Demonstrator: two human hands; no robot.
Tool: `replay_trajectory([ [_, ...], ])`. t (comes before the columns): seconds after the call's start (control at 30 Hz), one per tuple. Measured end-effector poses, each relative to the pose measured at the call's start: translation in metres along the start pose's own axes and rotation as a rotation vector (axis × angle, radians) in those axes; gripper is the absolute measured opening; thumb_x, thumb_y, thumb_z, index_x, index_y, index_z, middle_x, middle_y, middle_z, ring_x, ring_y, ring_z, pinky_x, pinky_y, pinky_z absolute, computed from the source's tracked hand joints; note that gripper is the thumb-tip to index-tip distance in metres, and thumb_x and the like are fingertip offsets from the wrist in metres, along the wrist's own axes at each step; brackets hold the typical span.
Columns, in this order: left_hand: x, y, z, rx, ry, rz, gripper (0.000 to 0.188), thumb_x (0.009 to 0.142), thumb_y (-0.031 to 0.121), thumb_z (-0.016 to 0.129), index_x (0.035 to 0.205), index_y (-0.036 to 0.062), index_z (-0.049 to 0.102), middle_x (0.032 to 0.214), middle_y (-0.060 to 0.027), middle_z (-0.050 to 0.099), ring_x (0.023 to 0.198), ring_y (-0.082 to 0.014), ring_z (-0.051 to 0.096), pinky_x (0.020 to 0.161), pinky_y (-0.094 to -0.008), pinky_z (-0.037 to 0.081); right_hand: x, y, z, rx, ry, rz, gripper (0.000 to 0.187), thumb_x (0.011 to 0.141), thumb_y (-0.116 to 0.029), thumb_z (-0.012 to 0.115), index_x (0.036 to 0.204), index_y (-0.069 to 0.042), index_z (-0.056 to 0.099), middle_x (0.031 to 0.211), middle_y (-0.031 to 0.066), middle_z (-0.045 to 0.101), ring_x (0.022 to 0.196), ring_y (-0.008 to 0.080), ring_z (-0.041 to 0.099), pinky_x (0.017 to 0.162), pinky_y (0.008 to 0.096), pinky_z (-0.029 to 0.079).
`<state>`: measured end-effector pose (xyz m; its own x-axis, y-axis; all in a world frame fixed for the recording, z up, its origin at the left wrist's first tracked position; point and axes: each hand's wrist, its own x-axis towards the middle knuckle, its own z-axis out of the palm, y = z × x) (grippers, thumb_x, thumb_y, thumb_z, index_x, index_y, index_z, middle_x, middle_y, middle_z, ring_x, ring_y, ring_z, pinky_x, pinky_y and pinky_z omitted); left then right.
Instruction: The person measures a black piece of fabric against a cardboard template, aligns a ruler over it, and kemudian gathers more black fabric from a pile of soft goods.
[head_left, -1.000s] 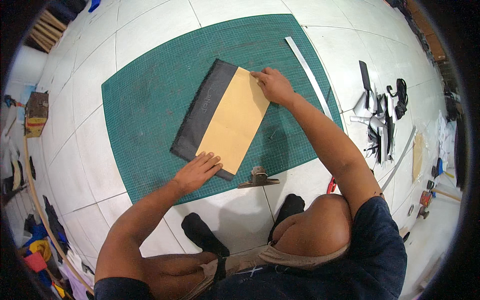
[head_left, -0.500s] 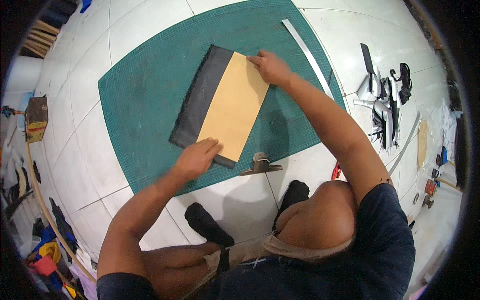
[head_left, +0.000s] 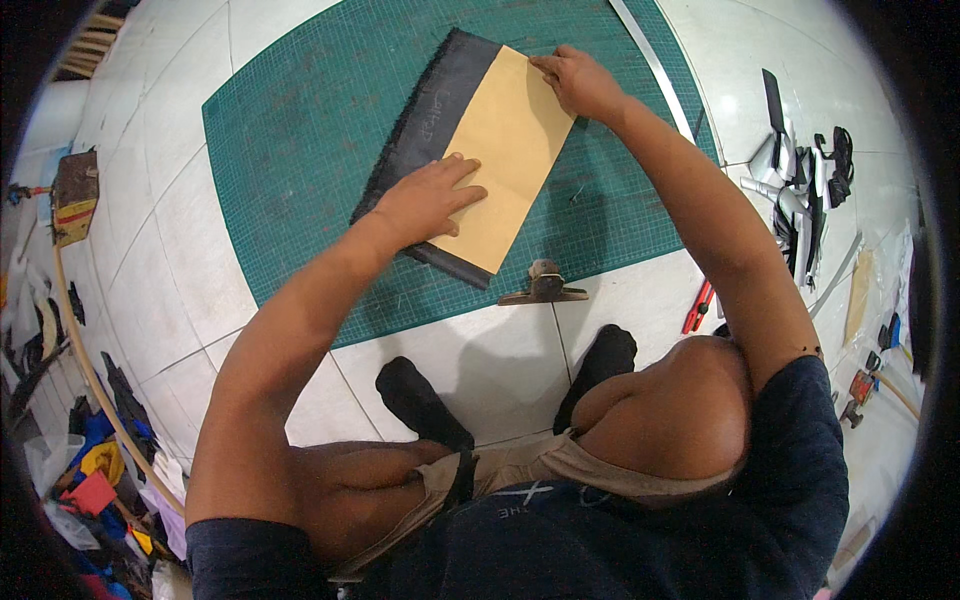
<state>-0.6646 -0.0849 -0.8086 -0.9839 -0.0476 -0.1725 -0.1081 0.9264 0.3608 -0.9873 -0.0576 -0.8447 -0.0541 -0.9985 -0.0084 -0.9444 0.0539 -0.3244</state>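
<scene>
White glossy tiles (head_left: 165, 280) floor the room, and on them lies one dark green gridded cutting mat (head_left: 290, 190), partly cropped by the upper edge. Cluttered belongings (head_left: 95, 490) line the left side, behind one long curved tan pole (head_left: 90, 370) that runs down from near one brown box (head_left: 76, 180) with a yellow-and-red band.

On the mat, one flat rectangular yellow sheet (head_left: 510, 150) lies over one black fabric piece (head_left: 420, 125) with a frayed left edge. The left hand (head_left: 435, 200) rests on both, fingers spread. The right hand (head_left: 580, 85) has its fingertips at the sheet's upper right corner; I cannot tell whether it pinches it.

Also counted: one silvery straight strip (head_left: 660, 75) on the mat, one worn metal bulldog clip (head_left: 543, 288) at its near edge, one red tool (head_left: 698, 308) near the right knee, two black-socked feet (head_left: 420, 400). Black and silver scraps (head_left: 790, 190) at right overlap too much to count.
</scene>
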Motion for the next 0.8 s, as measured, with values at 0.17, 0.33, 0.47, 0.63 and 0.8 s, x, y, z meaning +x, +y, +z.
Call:
replay_trajectory([
  [0.17,0.003,-0.003,0.000,-0.071,0.005,0.009,0.070,0.066,0.018,0.083,0.130,0.0130,0.055,0.145,-0.0171,0.043,0.136,-0.0378,0.041,0.113,-0.0421,0.038,-0.008,0.004,0.006,-0.054,0.170,-0.049,0.035,0.091,-0.017,0.057,0.125,-0.015,0.065,0.107,0.0159,0.063,0.105,0.0362,0.060,0.090,0.0467,0.050],
  [0.33,0.002,0.000,-0.002,-0.104,-0.005,-0.061,0.077,0.064,0.015,0.084,0.135,0.0117,0.053,0.147,-0.0155,0.041,0.140,-0.0360,0.035,0.113,-0.0417,0.037,-0.011,0.004,0.004,0.081,0.183,0.014,0.031,0.091,-0.017,0.059,0.119,-0.010,0.068,0.103,0.0145,0.063,0.101,0.0341,0.061,0.088,0.0451,0.050],
  [0.47,0.007,0.003,-0.010,-0.100,-0.047,-0.081,0.080,0.063,0.015,0.086,0.135,0.0098,0.053,0.148,-0.0194,0.039,0.138,-0.0397,0.037,0.112,-0.0420,0.039,-0.011,0.005,0.000,0.123,0.152,0.029,0.029,0.090,-0.016,0.060,0.115,-0.008,0.070,0.098,0.0130,0.063,0.097,0.0315,0.061,0.086,0.0427,0.050],
  [0.63,0.009,0.006,-0.018,-0.124,-0.087,-0.107,0.080,0.065,0.020,0.085,0.136,0.0083,0.052,0.148,-0.0228,0.037,0.139,-0.0423,0.035,0.115,-0.0435,0.034,-0.013,0.000,-0.004,0.182,0.170,0.086,0.028,0.090,-0.016,0.059,0.113,-0.008,0.072,0.099,0.0131,0.064,0.097,0.0313,0.061,0.086,0.0422,0.050],
  [0.8,0.008,0.006,-0.019,-0.123,-0.101,-0.112,0.080,0.066,0.020,0.085,0.137,0.0092,0.051,0.149,-0.0224,0.036,0.139,-0.0421,0.035,0.115,-0.0440,0.034,-0.012,-0.002,-0.002,0.201,0.165,0.090,0.028,0.089,-0.015,0.059,0.112,-0.007,0.072,0.100,0.0131,0.065,0.098,0.0315,0.062,0.086,0.0421,0.051],
])
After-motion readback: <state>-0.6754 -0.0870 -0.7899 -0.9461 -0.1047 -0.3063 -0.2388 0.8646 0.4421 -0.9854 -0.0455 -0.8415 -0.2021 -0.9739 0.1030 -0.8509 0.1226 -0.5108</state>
